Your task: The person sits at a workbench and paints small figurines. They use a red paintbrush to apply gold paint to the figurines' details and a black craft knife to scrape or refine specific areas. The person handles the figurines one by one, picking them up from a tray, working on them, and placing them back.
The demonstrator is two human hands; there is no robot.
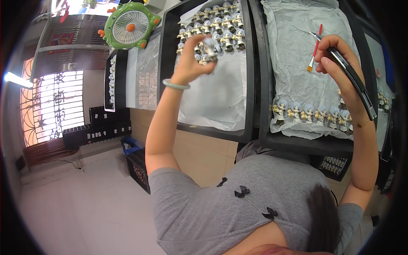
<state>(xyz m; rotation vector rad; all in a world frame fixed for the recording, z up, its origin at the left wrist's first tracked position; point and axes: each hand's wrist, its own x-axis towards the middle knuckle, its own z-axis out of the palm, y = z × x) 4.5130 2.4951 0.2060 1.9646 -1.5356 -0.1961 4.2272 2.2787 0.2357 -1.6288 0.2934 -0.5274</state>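
Observation:
Over the left black tray (250, 85), my left hand (191, 59) pinches a small figurine (211, 50) between thumb and fingers; it is blurred by motion. Several pale-haired figurines (216, 25) stand in rows in that tray's far part, on white lining. My right hand (338, 53) is closed round a long, slim black tool (352, 80) with a silver pointed tip, above the right black tray (306, 145); its exact kind is unclear. Beside that hand a red-handled brush (315, 49) with orange bristles lies on the lining. A row of figurines (308, 114) lines the right tray's near edge.
A green animal-shaped fan (131, 27) stands at the far left. Next to the left tray is a narrow dark tray with small pieces (112, 83). Black crates (138, 168) sit on the floor to the left. More figurines (382, 100) show at the right edge.

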